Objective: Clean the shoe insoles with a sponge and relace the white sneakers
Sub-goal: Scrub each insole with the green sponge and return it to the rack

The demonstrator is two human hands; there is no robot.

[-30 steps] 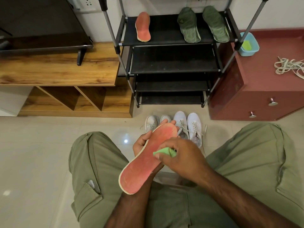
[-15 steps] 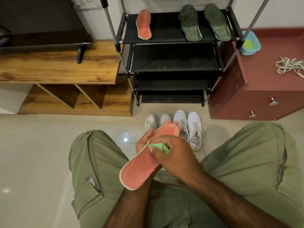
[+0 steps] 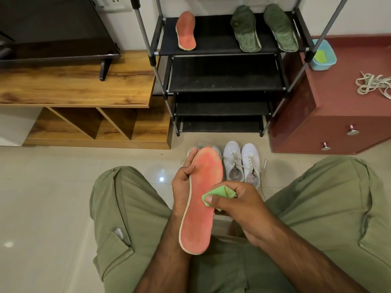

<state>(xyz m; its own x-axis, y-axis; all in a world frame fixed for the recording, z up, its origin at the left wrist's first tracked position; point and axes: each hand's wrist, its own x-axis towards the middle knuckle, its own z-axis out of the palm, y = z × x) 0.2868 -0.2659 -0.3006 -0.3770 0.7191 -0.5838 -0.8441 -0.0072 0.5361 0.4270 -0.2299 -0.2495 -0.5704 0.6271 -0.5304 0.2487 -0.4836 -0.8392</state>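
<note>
My left hand (image 3: 183, 182) grips a red insole (image 3: 201, 204) from behind, holding it nearly upright over my lap. My right hand (image 3: 239, 206) pinches a folded green sponge (image 3: 218, 194) and presses it against the insole's right edge near the middle. On the floor beyond stand two pairs of white sneakers: the right pair (image 3: 242, 162) shows laces, the left pair (image 3: 215, 150) is mostly hidden by the insole. A second red insole (image 3: 186, 31) and two green insoles (image 3: 263, 28) lie on the top shelf of the black shoe rack (image 3: 224, 53).
A blue tub (image 3: 326, 60) with a green sponge and loose white laces (image 3: 372, 83) sit on the maroon cabinet (image 3: 338, 115) at right. A wooden TV unit (image 3: 80, 89) stands at left. Pale tiled floor (image 3: 42, 197) lies around my knees.
The insole has swung from a slant to nearly upright, its toe now higher. My right hand with the sponge slid from the upper part to the insole's right mid edge.
</note>
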